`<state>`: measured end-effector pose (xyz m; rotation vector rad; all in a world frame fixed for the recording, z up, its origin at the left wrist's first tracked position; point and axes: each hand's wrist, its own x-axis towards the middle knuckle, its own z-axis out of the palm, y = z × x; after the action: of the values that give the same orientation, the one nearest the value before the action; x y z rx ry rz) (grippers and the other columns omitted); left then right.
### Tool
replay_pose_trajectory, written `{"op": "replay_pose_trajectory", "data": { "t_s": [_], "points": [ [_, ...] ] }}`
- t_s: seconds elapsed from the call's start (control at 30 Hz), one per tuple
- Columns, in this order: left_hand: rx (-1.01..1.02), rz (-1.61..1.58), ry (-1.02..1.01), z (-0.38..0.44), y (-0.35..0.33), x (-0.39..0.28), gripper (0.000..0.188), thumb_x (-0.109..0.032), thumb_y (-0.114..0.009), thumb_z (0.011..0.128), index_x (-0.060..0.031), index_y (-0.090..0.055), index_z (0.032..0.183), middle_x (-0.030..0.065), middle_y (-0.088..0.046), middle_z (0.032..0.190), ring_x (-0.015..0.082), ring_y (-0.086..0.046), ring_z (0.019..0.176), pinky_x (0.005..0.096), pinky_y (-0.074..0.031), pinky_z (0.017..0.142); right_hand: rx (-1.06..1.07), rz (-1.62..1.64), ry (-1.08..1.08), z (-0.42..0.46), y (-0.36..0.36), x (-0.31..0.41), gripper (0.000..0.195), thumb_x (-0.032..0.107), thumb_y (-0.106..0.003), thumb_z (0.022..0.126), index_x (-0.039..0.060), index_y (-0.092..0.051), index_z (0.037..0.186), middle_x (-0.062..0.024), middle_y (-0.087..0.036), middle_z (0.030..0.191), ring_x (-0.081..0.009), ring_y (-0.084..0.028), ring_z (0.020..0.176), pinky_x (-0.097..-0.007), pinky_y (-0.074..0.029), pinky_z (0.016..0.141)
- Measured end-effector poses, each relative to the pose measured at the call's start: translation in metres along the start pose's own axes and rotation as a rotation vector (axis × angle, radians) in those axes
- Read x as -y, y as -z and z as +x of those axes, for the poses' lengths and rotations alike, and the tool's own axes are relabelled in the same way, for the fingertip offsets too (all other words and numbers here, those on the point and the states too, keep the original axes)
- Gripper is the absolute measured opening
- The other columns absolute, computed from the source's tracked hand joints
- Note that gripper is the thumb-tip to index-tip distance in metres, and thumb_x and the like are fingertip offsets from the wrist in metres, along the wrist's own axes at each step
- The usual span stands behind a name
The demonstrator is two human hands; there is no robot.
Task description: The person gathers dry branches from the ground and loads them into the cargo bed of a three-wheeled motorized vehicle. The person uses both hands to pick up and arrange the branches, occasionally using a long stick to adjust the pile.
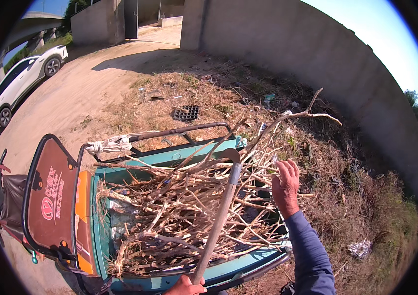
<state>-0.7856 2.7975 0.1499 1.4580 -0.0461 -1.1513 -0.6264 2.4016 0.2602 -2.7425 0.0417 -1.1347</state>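
My left hand [185, 286], at the bottom edge, is closed around the lower end of a long wooden handle [216, 228]. The handle leads up to a curved metal blade [232, 155] with a grey collar, above the branches. My right hand [287, 186] is raised at the right end of the cargo bed, fingers parted, beside the branch tips; it appears to hold nothing. Dry branches [179, 210] fill the green cargo bed [157, 283] of a cargo tricycle. One long forked branch [290, 116] sticks out past the bed at the upper right.
A black rail [179, 131] with white cloth tied on it runs along the bed's far side. The tricycle's brown backrest [52, 195] stands at left. Beyond are dry brush, a black plastic tray [186, 113], a concrete wall [286, 44] and a white car [24, 79].
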Motion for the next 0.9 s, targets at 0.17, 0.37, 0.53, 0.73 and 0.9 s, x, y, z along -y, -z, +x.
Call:
{"op": "replay_pose_trajectory", "data": {
  "t_s": [0.17,0.37,0.53,0.73,0.9],
  "points": [
    [-0.133,0.301,0.053,-0.033,0.002,0.013,0.018,-0.013,-0.075,0.078,-0.0012,-0.068,0.091,0.0053,-0.064,0.067,0.015,-0.058,0.054,0.0307,-0.048,0.048,0.014,-0.3,0.182,0.099,0.044,0.002,0.057,0.004,-0.064,0.071,0.0065,-0.057,0.127,-0.0133,-0.058,0.129,-0.0369,-0.044,0.131,-0.0508,-0.03,0.114],
    [-0.103,0.013,0.205,-0.03,0.027,0.063,0.016,-0.013,-0.078,0.077,-0.0008,-0.069,0.084,0.0038,-0.059,0.056,0.0135,-0.052,0.044,0.0311,-0.039,0.039,0.231,-0.399,0.255,0.116,0.025,-0.056,0.031,0.009,-0.06,0.074,0.0138,-0.072,0.102,-0.0053,-0.064,0.104,-0.0296,-0.053,0.112,-0.0496,-0.035,0.105],
    [-0.1,0.168,0.148,-0.045,0.024,0.027,0.018,-0.012,-0.077,0.078,-0.0008,-0.067,0.088,0.0045,-0.059,0.06,0.0148,-0.057,0.05,0.0323,-0.043,0.045,0.261,-0.477,0.133,0.081,-0.01,-0.073,0.015,0.027,-0.068,0.077,0.0156,-0.071,0.087,-0.0068,-0.063,0.094,-0.0307,-0.053,0.1,-0.047,-0.039,0.09],
    [-0.095,0.201,-0.061,-0.042,0.017,0.013,0.022,-0.01,-0.078,0.077,-0.0009,-0.064,0.092,0.0054,-0.059,0.067,0.0148,-0.061,0.059,0.0313,-0.048,0.051,0.319,-0.469,0.014,0.025,-0.037,-0.107,0.014,0.023,-0.053,0.089,0.0165,-0.064,0.095,-0.013,-0.059,0.103,-0.0377,-0.053,0.102,-0.0516,-0.038,0.091],
    [-0.344,0.441,-0.431,-0.046,0.042,-0.058,0.025,-0.011,-0.08,0.074,-0.0001,-0.064,0.09,0.006,-0.061,0.073,0.0159,-0.063,0.067,0.0314,-0.051,0.061,0.326,-0.469,-0.042,0.039,-0.053,-0.099,0.012,0.021,-0.054,0.088,0.0144,-0.062,0.095,-0.0134,-0.059,0.102,-0.037,-0.052,0.101,-0.0502,-0.038,0.09]
  ]
}}
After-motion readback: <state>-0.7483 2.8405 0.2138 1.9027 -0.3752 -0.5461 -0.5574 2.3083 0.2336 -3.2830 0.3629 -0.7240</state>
